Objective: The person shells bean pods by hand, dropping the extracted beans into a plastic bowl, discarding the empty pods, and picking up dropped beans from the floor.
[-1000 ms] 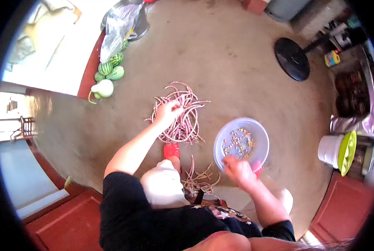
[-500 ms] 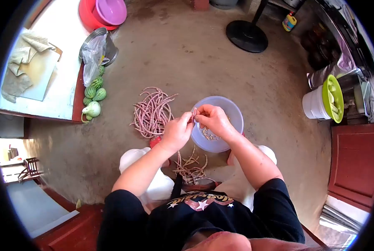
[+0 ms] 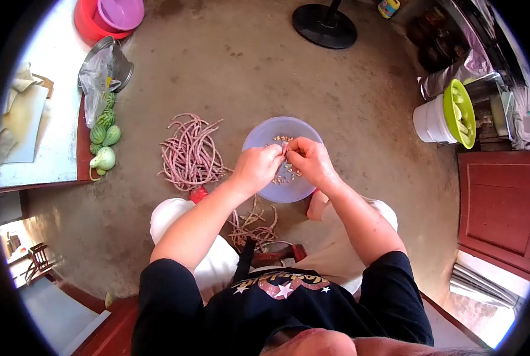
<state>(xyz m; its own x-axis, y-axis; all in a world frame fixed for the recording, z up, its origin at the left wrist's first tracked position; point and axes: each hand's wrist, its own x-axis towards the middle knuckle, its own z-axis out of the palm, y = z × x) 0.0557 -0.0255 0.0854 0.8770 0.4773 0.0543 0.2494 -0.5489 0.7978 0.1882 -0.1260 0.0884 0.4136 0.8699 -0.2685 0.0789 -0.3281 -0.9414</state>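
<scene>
My left hand (image 3: pixel 258 168) and my right hand (image 3: pixel 311 162) meet over a pale lilac plastic bowl (image 3: pixel 260 133) on the floor. Both hands are closed, fingertips pinching a small piece of purplish bean pod (image 3: pixel 285 148) between them. Most of the pod is hidden by my fingers. Loose shelled beans (image 3: pixel 286 173) lie scattered in the bowl. To the left of the bowl is a heaped pile of long purple-streaked bean pods (image 3: pixel 191 153). Between my feet lies a smaller heap of thin, limp-looking pods (image 3: pixel 256 228).
Small striped melons (image 3: pixel 105 119) and a pale gourd (image 3: pixel 103 158) line the left table's side, near a metal pot (image 3: pixel 123 70). A black round stand base (image 3: pixel 324 26) is ahead. On the right stands a white bucket (image 3: pixel 432 123) with a green basin (image 3: pixel 468 113).
The view has shifted, so floor objects appear farther left and mostly higher. My hands stay together over the bowl; the pod piece between them shows less now.
</scene>
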